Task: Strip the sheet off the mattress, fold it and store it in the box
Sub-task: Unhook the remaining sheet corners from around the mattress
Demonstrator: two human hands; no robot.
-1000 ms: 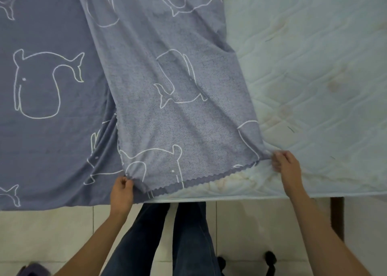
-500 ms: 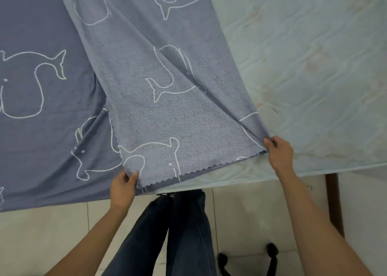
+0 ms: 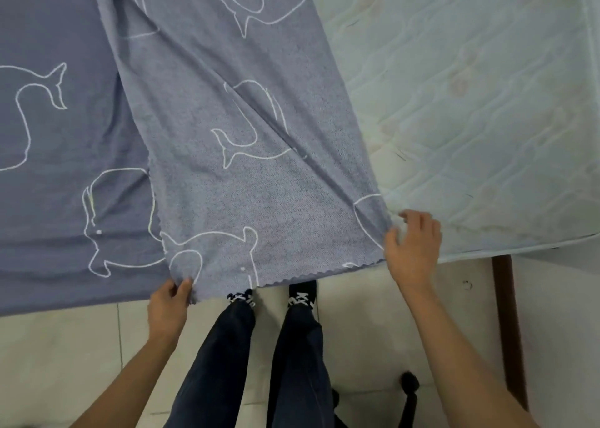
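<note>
You're in a home bedroom: a pale quilted mattress [image 3: 470,102] fills 12 to 3 o'clock, and a blue-grey cloth sheet [image 3: 211,135] with white whale outlines covers 9 to 12. A cream tiled floor [image 3: 65,362] lies at 6 o'clock, with a dark wooden bed leg [image 3: 506,314] at 4.
</note>
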